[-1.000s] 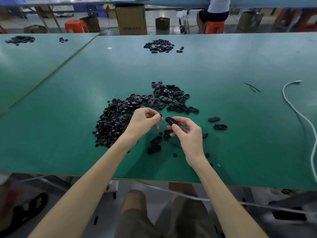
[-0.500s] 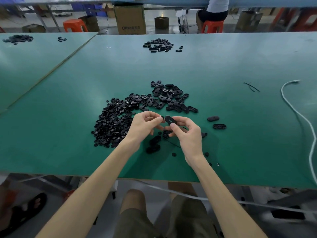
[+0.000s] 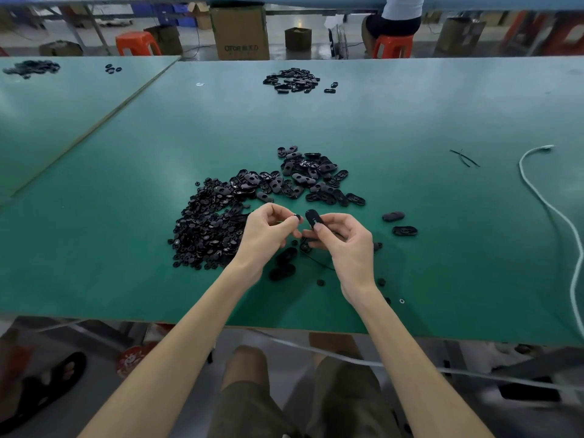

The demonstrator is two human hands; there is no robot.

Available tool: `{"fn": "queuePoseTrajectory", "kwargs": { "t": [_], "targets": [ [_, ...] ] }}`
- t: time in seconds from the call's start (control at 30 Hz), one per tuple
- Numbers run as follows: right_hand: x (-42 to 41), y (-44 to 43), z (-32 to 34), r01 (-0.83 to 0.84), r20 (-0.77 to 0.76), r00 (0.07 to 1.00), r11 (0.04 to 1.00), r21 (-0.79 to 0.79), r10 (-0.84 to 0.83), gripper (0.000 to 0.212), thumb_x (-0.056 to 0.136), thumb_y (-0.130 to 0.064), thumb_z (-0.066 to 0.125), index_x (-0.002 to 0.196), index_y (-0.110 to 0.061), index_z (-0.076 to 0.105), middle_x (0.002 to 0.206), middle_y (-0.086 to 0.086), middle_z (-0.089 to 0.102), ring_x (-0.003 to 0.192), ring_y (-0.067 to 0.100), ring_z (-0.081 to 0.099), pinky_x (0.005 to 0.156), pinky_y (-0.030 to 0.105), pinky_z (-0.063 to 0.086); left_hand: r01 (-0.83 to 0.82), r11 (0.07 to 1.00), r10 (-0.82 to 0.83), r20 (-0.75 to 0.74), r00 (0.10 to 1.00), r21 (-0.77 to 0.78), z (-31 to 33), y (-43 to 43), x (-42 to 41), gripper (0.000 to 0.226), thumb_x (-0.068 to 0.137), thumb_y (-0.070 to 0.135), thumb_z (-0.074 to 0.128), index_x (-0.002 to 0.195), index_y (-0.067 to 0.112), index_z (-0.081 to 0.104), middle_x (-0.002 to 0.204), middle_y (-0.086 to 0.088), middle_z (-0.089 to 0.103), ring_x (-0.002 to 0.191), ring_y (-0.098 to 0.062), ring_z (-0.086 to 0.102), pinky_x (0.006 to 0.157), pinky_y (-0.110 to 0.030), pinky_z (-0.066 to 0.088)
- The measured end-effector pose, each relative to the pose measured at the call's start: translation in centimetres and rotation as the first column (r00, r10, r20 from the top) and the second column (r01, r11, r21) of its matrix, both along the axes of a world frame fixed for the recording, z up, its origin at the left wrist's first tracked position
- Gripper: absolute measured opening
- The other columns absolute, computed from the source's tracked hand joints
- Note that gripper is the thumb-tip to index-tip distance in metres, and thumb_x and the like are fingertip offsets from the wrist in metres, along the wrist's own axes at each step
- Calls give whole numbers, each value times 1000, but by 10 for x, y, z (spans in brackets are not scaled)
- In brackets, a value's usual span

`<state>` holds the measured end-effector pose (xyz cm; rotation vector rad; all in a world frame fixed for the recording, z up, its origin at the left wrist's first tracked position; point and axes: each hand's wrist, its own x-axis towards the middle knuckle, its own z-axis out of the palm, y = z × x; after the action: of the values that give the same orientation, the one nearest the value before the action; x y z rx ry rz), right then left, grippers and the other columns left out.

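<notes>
My right hand pinches a black oval plastic shell between thumb and fingers, held just above the green table. My left hand pinches a small black round piece at its fingertips, a short gap to the left of the shell. Left of my hands lies a heap of small black round pieces. Behind them lies a heap of black oval shells. Two oval shells lie on the table under my hands.
Two oval shells lie to the right. A white cable runs down the table's right side. Thin black ties lie far right. Another black pile sits at the far edge. Boxes, orange stools and a seated person are beyond.
Both hands have stayed nearly in place above the table, with the small round piece and the oval shell held close together. The view has shifted slightly.
</notes>
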<state>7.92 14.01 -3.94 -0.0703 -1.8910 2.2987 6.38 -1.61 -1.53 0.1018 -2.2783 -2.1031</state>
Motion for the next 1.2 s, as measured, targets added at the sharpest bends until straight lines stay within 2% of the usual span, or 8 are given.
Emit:
{"fn": "queuePoseTrajectory", "kwargs": {
  "t": [0.1, 0.2, 0.33, 0.5, 0.7, 1.0, 1.2],
  "targets": [
    [0, 0, 0, -9, 2, 1000, 1000, -15, 9, 10, 94, -1, 74, 103, -2, 68, 95, 12, 80, 87, 28, 80, 79, 37, 65, 14, 1000, -14, -2, 1000, 7, -1, 1, 1, 7, 90, 7, 68, 91, 12, 64, 78, -11, 73, 67, -12, 63, 55, -22, 46],
    [0, 0, -1, -23, -7, 1000, 999, -28, 23, 9, 95, -2, 73, 102, -3, 67, 92, 11, 80, 89, 28, 79, 81, 34, 64, 31, 999, -31, -7, 999, 12, -2, 3, 2, 3, 93, 9, 68, 93, 11, 66, 68, 0, 69, 61, -9, 62, 54, -18, 46],
    [-1, 1, -3, 4, -13, 1000, 1000, 5, -4, 8, 94, -9, 77, 99, -12, 72, 95, 6, 80, 94, 23, 78, 86, 33, 61, 73, 997, -73, -26, 997, 4, -5, 6, 3, 5, 95, 11, 70, 97, 7, 68, 69, 5, 70, 60, -8, 62, 54, -17, 46],
    [-1, 4, -2, 9, -41, 999, 1000, 26, -8, 11, 90, -12, 81, 92, -21, 75, 89, -7, 78, 84, 7, 70, 80, 20, 54, 94, 993, -93, -20, 996, 66, -5, 8, 6, 8, 94, 17, 75, 99, 13, 70, 77, 5, 74, 63, -10, 62, 57, -19, 45],
    [-1, 3, -1, -17, -45, 999, 999, 30, 18, 15, 88, -7, 82, 96, -16, 73, 91, -7, 78, 88, 8, 71, 85, 22, 56, 77, 987, -79, 6, 997, 142, -5, 7, 8, 12, 90, 20, 80, 100, 17, 76, 78, 1, 74, 66, -11, 63, 60, -19, 46],
    [-1, 2, -1, -33, -41, 999, 998, 60, 35, 14, 93, -7, 77, 97, -21, 75, 93, -4, 78, 90, 11, 72, 85, 26, 58, 25, 991, -35, 78, 996, 133, -4, 7, 4, 35, 86, 22, 84, 108, 2, 66, 69, 5, 70, 61, -11, 64, 56, -20, 49],
    [-3, 1, -1, -31, -51, 998, 993, 112, 37, 17, 94, -7, 76, 95, -24, 76, 94, -3, 79, 92, 15, 72, 90, 33, 59, 9, 990, -21, 86, 996, 138, -5, 8, 2, 29, 87, 19, 82, 106, 4, 66, 72, 4, 70, 62, -10, 63, 57, -20, 49]
  ]
}}
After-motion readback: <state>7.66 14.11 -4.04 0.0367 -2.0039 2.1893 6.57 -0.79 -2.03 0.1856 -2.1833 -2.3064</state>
